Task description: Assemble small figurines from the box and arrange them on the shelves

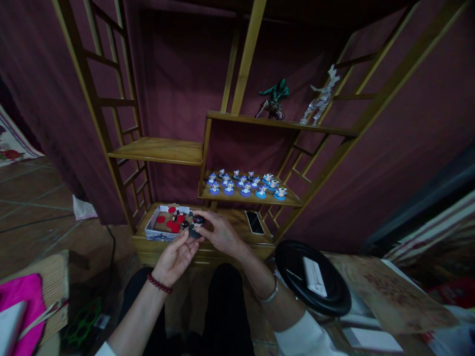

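A small dark figurine on a round dark base is held between my two hands, just in front of the lowest shelf. My left hand pinches the base from below with thumb and fingertips, palm up. My right hand grips the figurine's upper part from the right. Left of it stands a shallow open cardboard box with red discs and several dark figurines inside. On the middle shelf above, several small blue, white and pink figurines stand in rows.
A phone lies on the lowest shelf, right of my hands. A green figure and a clear deer statue stand on the upper shelf. Beside my right arm is a round black lid with a white object on it.
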{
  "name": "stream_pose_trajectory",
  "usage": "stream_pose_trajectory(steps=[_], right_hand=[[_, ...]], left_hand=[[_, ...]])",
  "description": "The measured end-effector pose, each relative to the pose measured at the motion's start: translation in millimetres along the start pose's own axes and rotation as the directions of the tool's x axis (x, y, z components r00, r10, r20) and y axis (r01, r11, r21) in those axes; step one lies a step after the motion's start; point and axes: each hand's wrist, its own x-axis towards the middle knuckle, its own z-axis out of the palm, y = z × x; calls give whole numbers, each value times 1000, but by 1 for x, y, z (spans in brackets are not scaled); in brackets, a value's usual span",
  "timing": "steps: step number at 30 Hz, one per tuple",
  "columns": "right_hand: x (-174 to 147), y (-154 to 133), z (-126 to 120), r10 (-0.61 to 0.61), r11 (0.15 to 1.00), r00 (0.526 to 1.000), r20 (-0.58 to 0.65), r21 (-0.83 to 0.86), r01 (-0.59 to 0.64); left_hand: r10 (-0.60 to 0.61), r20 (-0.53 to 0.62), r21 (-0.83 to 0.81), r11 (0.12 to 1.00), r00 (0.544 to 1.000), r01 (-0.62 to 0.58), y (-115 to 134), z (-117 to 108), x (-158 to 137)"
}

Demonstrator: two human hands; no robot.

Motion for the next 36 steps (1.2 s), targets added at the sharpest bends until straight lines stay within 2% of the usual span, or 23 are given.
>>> stream_pose_trajectory(steps=[6,13,27,32,36], right_hand=[[-4,3,2,-9,1000,1000,-30,-10,9],[-10,2,-1,53,999,998,-20,3,-53],[-10,2,-3,21,1000,999,-41,7,-21],[-11,9,3,25,998,998,-51,59,-22],[-11,17,9,59,989,997,-43,136,-53]], left_hand=[[15,8,-13,1000,1000,-15,-4,-2,1],[8,-19,4,1000,1000,-8,-10,-1,2],[10,-32,-59,998,999,-12,-6,-1,5],[18,-8,-64,998,1000,-19,-5,1,6],[4,-39,-75,997,999,-7,-4,1,6]])
